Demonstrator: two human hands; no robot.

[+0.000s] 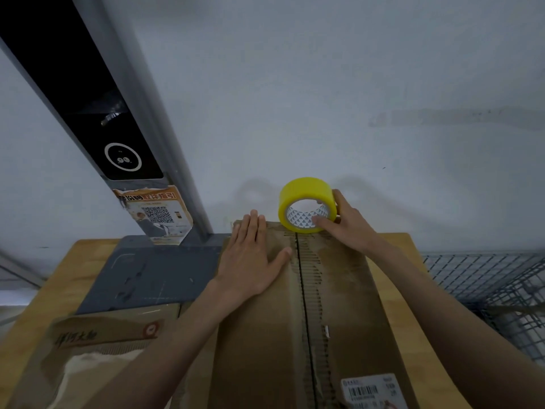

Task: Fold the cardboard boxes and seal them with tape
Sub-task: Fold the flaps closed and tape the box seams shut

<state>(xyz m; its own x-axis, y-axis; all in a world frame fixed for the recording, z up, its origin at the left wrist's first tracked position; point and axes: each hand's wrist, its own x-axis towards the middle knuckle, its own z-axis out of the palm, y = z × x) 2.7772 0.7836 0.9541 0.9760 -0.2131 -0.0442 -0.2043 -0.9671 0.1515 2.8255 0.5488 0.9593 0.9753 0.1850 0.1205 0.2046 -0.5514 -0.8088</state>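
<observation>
On box [265, 335] seam, tape roll [306, 203] (yellow)

We see a brown cardboard box [265, 335], flaps closed along a centre seam, with a yellow tape roll [306, 203] upright at its far edge.

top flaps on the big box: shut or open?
Shut, untaped. Both flaps of the box lie flat, meeting at the centre seam; left hand presses one down.
</observation>
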